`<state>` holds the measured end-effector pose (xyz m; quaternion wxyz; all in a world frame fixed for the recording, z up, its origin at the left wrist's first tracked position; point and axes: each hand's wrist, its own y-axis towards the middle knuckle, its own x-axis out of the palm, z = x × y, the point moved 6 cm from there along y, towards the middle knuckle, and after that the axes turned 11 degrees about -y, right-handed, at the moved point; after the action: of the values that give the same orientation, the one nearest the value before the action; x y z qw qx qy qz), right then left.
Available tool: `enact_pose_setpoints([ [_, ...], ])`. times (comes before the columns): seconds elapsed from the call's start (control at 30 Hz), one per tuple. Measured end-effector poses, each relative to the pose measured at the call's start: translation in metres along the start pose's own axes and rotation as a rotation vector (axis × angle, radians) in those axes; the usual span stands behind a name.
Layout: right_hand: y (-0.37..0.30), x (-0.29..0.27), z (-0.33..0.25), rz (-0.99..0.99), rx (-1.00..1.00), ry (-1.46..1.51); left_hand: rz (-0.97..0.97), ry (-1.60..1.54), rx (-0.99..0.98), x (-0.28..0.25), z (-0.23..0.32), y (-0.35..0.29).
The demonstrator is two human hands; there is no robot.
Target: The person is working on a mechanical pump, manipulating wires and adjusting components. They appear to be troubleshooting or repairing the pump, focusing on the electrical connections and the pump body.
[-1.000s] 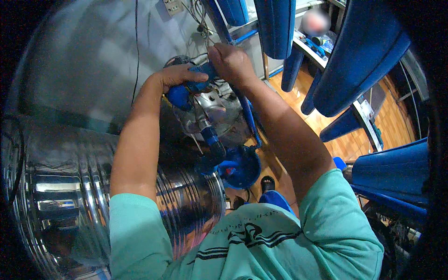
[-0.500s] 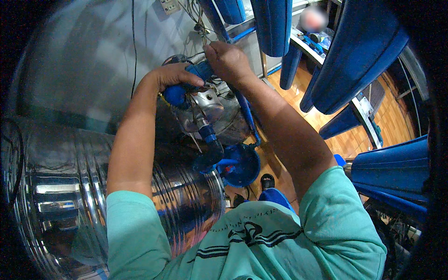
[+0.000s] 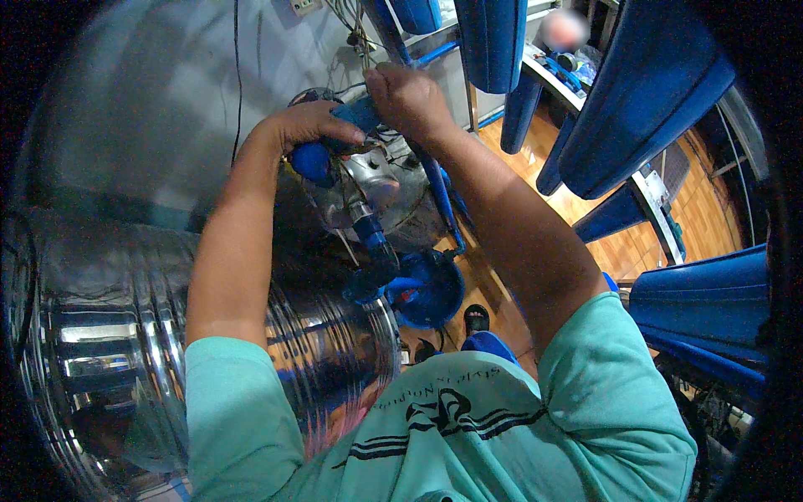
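Both my arms reach forward over a shiny metal pump (image 3: 368, 180) with blue pipework. My left hand (image 3: 308, 125) is wrapped over a blue pipe fitting (image 3: 355, 115), its thumb lying along the near side. Below that palm sits a rounded blue pipe elbow (image 3: 312, 162). At the fitting's right end my right hand (image 3: 407, 99) is closed in a fist; whatever its fingers hold is hidden. Lower down, a blue pipe joint (image 3: 366, 230) leads from the pump towards a dark elbow.
A large ribbed steel tank (image 3: 125, 335) lies at the left. A blue bucket (image 3: 439, 293) stands on the tiled floor below the pump. Long blue cylinders (image 3: 644, 92) rise at the right. Loose cables (image 3: 360, 38) hang on the wall ahead. A blurred round patch shows at the upper right.
The view has shifted slightly. Both hands keep their places at the blue fitting, with my right fist turned a little and sitting slightly higher in the picture.
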<state>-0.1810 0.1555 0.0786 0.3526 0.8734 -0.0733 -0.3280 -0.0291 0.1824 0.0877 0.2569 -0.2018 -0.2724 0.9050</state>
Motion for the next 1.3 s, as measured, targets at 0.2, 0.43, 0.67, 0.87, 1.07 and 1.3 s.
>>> enact_pose_setpoints([
  [0.2, -0.001, -0.003, 0.010, 0.021, -0.025, -0.022, 1.008, 1.214, 0.416, 0.050, 0.024, -0.023],
  [0.43, -0.003, 0.000, -0.001, -0.028, -0.023, -0.008, 0.447, 0.600, 0.178, 0.009, 0.025, -0.020],
  [0.67, -0.003, -0.001, -0.003, -0.049, -0.028, 0.001, 0.502, 0.674, 0.145, 0.000, 0.017, -0.011],
  [0.87, -0.002, 0.001, 0.011, -0.109, 0.001, 0.102, 0.796, 0.972, 0.116, 0.035, 0.032, -0.024],
  [1.07, -0.021, 0.003, 0.056, -0.138, 0.345, 0.635, 0.182, 0.375, 0.116, -0.004, 0.008, 0.001],
  [1.3, -0.125, 0.022, 0.143, -0.040, 0.604, 0.523, 0.789, 1.003, 0.306, 0.036, 0.036, -0.027],
])
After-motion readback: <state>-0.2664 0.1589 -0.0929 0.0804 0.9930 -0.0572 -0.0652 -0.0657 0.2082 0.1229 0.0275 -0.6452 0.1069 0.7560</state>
